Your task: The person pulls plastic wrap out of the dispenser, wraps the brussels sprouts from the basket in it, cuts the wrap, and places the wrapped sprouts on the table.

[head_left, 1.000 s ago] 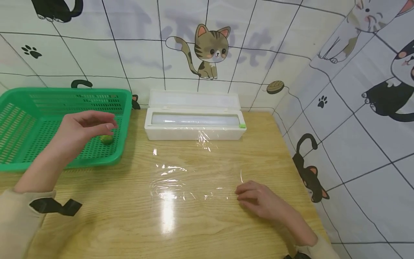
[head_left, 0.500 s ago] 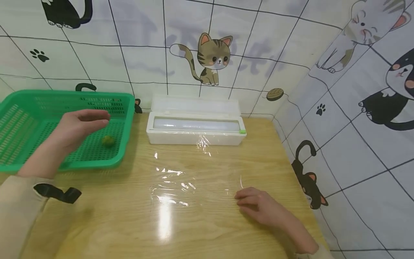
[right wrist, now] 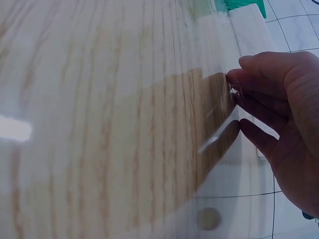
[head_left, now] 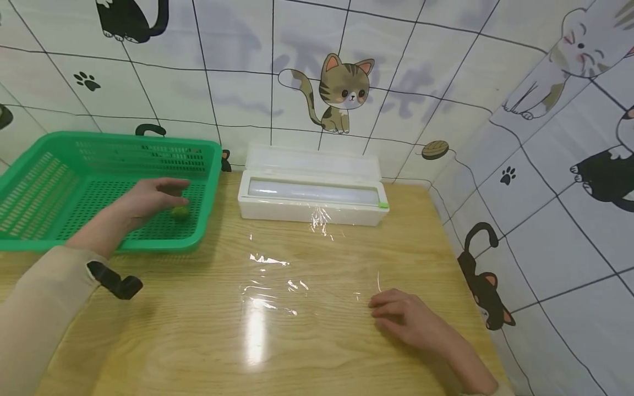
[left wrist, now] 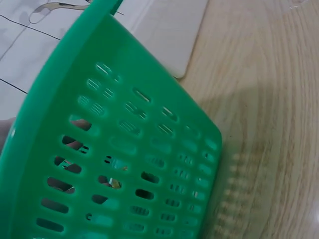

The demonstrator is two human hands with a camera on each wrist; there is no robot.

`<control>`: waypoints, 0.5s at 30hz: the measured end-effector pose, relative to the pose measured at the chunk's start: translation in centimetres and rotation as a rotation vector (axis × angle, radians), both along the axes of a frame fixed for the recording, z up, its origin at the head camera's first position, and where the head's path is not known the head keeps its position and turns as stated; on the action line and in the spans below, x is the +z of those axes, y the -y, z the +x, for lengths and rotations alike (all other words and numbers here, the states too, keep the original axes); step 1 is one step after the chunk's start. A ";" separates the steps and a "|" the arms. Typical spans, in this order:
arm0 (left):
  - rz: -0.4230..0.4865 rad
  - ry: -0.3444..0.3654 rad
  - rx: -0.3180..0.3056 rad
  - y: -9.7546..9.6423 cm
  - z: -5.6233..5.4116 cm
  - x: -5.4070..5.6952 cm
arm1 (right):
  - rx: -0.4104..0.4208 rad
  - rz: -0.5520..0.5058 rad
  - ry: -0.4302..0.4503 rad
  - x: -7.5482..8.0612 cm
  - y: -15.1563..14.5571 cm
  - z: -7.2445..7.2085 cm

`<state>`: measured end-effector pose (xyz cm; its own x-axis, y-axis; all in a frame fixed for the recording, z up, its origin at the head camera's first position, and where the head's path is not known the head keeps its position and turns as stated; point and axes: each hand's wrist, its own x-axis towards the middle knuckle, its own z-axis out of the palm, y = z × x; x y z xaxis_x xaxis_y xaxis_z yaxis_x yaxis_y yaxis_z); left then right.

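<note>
My left hand (head_left: 148, 203) reaches over the green plastic basket (head_left: 208, 209), thumb and fingers parted. Its thumb tip is right at a small round yellow-green thing (head_left: 180, 213) on the basket floor. In the left wrist view the basket wall (left wrist: 142, 114) hides most of that hand. On the wooden table, my right hand (head_left: 411, 319) touches the clear cling film (head_left: 269, 259) near its front right corner with its fingertips. The right wrist view shows these fingers (right wrist: 264, 112) resting there, a bright glint of film between them. The film stretches back to a white cling film box (head_left: 312, 212).
The box's lid (head_left: 312, 162) stands raised against the wall, and a white film roll (head_left: 312, 192) lies inside. A small green slider (head_left: 383, 205) sits at its right end. Tiled, cat-patterned wall covering (head_left: 238, 99) bounds the wooden table (head_left: 317, 352) behind and to the right.
My left hand has lowered into the basket toward the yellow-green thing. The right hand stays at the film's corner. The head view has shifted slightly, so everything sits further right.
</note>
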<state>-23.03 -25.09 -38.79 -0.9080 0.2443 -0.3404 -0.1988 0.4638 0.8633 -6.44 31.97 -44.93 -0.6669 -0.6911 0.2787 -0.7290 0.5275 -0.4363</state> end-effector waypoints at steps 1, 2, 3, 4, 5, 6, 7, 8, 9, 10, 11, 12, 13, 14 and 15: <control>-0.001 0.006 -0.009 -0.1 0.0 0.0 | -0.002 0.000 -0.001 0.0 0.0 0.0; -0.007 0.012 -0.015 -0.1 0.0 -0.1 | -0.002 0.001 -0.001 0.0 0.0 0.0; -0.010 0.019 -0.018 -0.1 0.0 -0.1 | -0.003 0.001 0.000 0.1 0.0 0.0; -0.016 0.024 -0.019 -0.1 0.0 -0.2 | -0.002 0.002 -0.001 0.1 0.0 0.0; -0.027 0.026 -0.017 0.0 0.0 -0.2 | -0.002 0.004 -0.001 0.1 0.1 0.0; -0.038 0.030 -0.016 0.0 0.0 -0.3 | -0.001 0.007 0.002 0.1 0.1 0.0; -0.055 0.030 -0.015 0.1 0.0 -0.3 | 0.000 0.011 0.004 0.1 0.1 0.0; -0.075 0.029 -0.014 0.2 0.0 -0.3 | 0.001 0.016 0.007 0.1 0.1 0.0; -0.091 0.029 -0.014 0.3 0.0 -0.4 | 0.000 0.020 0.010 0.1 0.1 0.0; -0.112 0.025 -0.013 0.4 0.0 -0.4 | -0.002 0.025 0.011 0.1 0.1 0.0; -0.136 0.014 -0.017 0.5 0.1 -0.4 | -0.004 0.028 0.014 0.0 0.1 0.0; -0.163 0.001 -0.021 0.5 0.1 -0.4 | -0.006 0.029 0.016 0.0 0.1 0.0; -0.191 -0.014 -0.024 0.6 0.1 -0.4 | -0.007 0.029 0.017 0.0 0.1 0.0; -0.218 -0.027 -0.028 0.6 0.1 -0.4 | -0.008 0.028 0.013 0.0 0.1 0.0; -0.245 -0.044 -0.031 0.6 0.2 -0.4 | -0.009 0.023 0.011 0.0 0.1 0.0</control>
